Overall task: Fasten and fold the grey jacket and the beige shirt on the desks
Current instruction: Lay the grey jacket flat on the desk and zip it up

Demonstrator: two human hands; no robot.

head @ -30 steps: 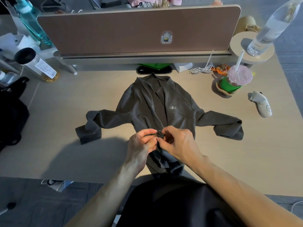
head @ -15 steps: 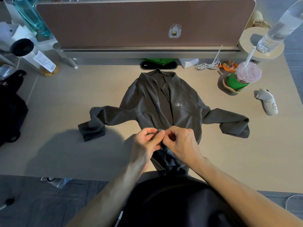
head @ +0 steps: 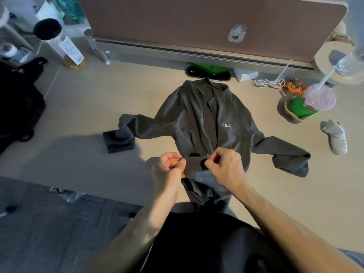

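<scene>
The grey jacket [head: 189, 115] lies front up on the tabletop [head: 82, 107]. Its collar points toward the brown divider panel [head: 187, 20], and its sleeves are spread out to either side. The left cuff is doubled over on itself. The front stands parted in a narrow dark strip from the collar down to the hands. On the chest is a small white logo [head: 226, 125] that reads roughly "alo". The bottom of the jacket reaches the near edge of the tabletop, in front of the person's dark-clothed body.

Both hands are at the lower front. The left hand [head: 169, 170] has its fingers [head: 180, 164] closed in a pinch on one end of a short band of the grey cloth. The right hand [head: 224, 168] pinches the other end with curled fingers [head: 211, 162]. The band is pulled taut between them, lifted a little off the rest of the jacket.

A sticker [head: 237, 33] on the divider is too blurred to read. At far left stands a clear bottle [head: 59, 42] with a black cap and a white label; its print is illegible. A black bag [head: 17, 107] sits at the left edge. To the right are a coiled white cable [head: 266, 82], a cup [head: 313, 101] with a pink lid, straw and green sleeve, and a small white gadget [head: 336, 138].
</scene>
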